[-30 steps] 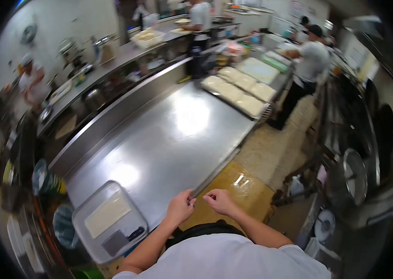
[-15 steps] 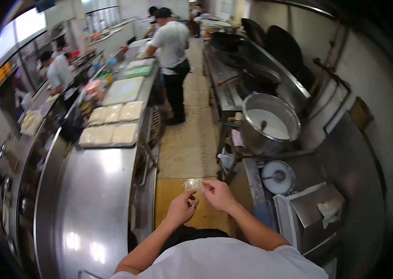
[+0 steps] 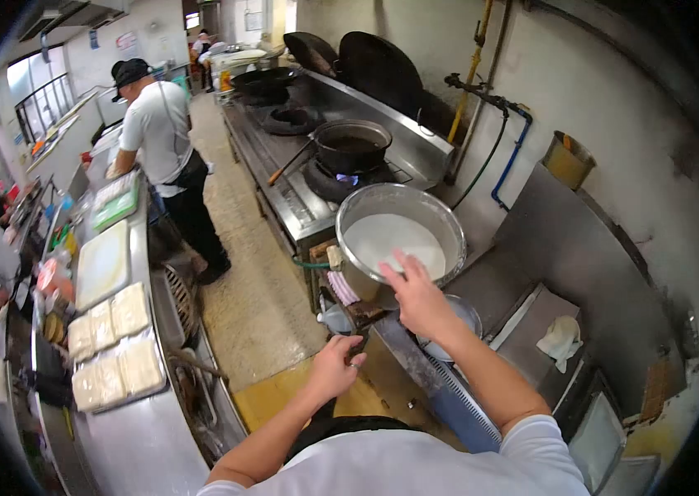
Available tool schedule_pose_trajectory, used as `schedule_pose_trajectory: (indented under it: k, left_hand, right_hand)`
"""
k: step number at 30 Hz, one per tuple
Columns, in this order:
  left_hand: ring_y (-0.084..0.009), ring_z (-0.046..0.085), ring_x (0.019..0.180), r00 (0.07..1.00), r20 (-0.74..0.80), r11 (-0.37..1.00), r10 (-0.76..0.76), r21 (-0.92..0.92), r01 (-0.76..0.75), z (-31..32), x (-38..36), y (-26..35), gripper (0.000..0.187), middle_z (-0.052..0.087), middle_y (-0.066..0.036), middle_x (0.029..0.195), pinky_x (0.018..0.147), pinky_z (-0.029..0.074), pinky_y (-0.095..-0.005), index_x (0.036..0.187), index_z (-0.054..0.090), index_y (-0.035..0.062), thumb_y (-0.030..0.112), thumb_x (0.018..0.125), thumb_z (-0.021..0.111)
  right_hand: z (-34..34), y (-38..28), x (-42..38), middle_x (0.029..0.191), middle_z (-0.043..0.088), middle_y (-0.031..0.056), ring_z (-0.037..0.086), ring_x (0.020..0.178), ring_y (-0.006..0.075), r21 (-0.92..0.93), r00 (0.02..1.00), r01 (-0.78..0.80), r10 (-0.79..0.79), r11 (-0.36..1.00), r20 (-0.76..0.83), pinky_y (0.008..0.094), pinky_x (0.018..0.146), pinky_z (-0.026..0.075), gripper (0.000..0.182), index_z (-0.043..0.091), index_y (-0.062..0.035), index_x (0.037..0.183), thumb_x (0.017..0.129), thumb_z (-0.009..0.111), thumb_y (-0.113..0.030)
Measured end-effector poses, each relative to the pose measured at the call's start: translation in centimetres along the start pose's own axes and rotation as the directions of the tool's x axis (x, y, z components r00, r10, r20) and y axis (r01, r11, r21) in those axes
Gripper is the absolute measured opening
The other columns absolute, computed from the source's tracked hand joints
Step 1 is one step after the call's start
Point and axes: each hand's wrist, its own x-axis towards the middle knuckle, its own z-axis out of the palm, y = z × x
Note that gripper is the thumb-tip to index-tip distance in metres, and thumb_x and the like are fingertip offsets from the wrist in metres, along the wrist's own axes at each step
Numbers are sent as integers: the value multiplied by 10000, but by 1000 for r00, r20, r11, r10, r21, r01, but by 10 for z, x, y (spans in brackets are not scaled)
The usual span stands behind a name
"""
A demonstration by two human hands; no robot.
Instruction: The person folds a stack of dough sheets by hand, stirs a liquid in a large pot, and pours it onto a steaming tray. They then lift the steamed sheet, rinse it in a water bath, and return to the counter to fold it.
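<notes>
My right hand (image 3: pixel 417 296) reaches out with its fingers spread, overlapping the near rim of a big metal pot (image 3: pixel 453 227) in this view. White liquid (image 3: pixel 391 236) fills part of that pot. Lower and to the left, my left hand (image 3: pixel 335 369) hovers over the floor in front of my body, fingers loosely curled and a ring on one of them. Nothing shows in either hand. Behind my right forearm, a smaller round vessel (image 3: pixel 467 312) is partly hidden.
Beyond the big pot, a dark wok (image 3: pixel 354 147) sits over a lit burner on the steel range (image 3: pixel 271 178). Trays of pale slabs (image 3: pixel 118 376) rest on the left steel counter (image 3: pixel 138 434). A co-worker (image 3: pixel 163 140) stands at that counter. A cloth (image 3: pixel 560 341) lies at right.
The view has swung right, toward the range. My right hand has moved away from my left, up and right to the big pot, and its fingers have spread.
</notes>
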Motion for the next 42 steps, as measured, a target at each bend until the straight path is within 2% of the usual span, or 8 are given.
schedule_pose_trajectory:
  k: [3, 7, 10, 23, 26, 35, 38, 42]
  left_hand:
    - [-307, 695, 859, 991, -22, 991, 130, 21, -130, -16, 48, -19, 364, 658, -158, 1146, 791, 563, -405, 1249, 658, 49, 168, 913, 727]
    - [-285, 711, 813, 981, -12, 980, 195, -47, -196, -37, 110, -21, 360, 642, -163, 1215, 760, 578, -390, 1243, 658, 36, 131, 903, 731]
    - [-274, 711, 849, 954, -10, 954, 299, -24, -299, -44, 154, -24, 358, 621, -153, 1287, 778, 577, -384, 1249, 659, 40, 145, 913, 726]
    - [-330, 717, 884, 932, 119, 935, 342, 53, -350, -26, 217, -36, 293, 687, -116, 1119, 773, 570, -440, 1023, 777, 79, 352, 943, 710]
    - [-322, 715, 860, 934, 100, 938, 342, 23, -346, -24, 216, -37, 295, 685, -111, 1096, 747, 573, -428, 1032, 773, 80, 353, 933, 726]
    - [-302, 699, 813, 940, 47, 941, 337, 4, -338, -20, 213, -35, 303, 669, -98, 1087, 730, 563, -414, 1060, 762, 87, 356, 922, 742]
    - [-256, 673, 722, 942, 32, 942, 334, 32, -335, -14, 212, -37, 266, 659, -94, 1075, 677, 550, -386, 1078, 758, 101, 295, 898, 777]
    - [-321, 695, 914, 966, 46, 963, 255, 80, -258, -11, 206, -30, 302, 664, -93, 1129, 785, 557, -430, 1092, 758, 111, 364, 929, 726]
  right_hand:
    - [19, 21, 41, 1361, 538, 218, 585, 1232, 401, 129, 973, -21, -9, 991, 231, 466, 1024, 500, 460, 606, -49, 1234, 793, 602, 83]
    - [19, 77, 112, 1103, 677, 197, 695, 984, 407, -88, 951, -307, 302, 948, -65, 487, 812, 585, 174, 667, -46, 1072, 917, 631, -118]
    - [-33, 97, 145, 917, 735, 169, 728, 852, 399, -431, 815, -471, 567, 770, 120, 485, 748, 596, 183, 736, -73, 987, 951, 624, -213]
    - [-52, 46, 81, 819, 757, 145, 764, 800, 304, -556, 620, -52, 464, 829, 633, 418, 681, 609, 144, 788, -90, 816, 834, 660, -152]
    - [-74, 39, 87, 813, 754, 149, 760, 786, 306, -528, 536, -69, 478, 846, 696, 421, 683, 608, 134, 784, -86, 810, 816, 677, -168]
    - [-43, 51, 43, 819, 753, 149, 751, 770, 306, -424, 674, -192, 433, 885, 598, 434, 680, 608, 126, 764, -55, 784, 792, 673, -141]
    - [0, 47, 12, 860, 713, 173, 743, 743, 313, -461, 773, -287, 487, 840, 407, 395, 641, 609, 280, 697, 23, 1044, 811, 660, -128]
    - [15, 66, -8, 902, 679, 167, 740, 727, 306, -540, 769, -296, 532, 788, 355, 379, 611, 611, 450, 592, 79, 1248, 843, 642, -111]
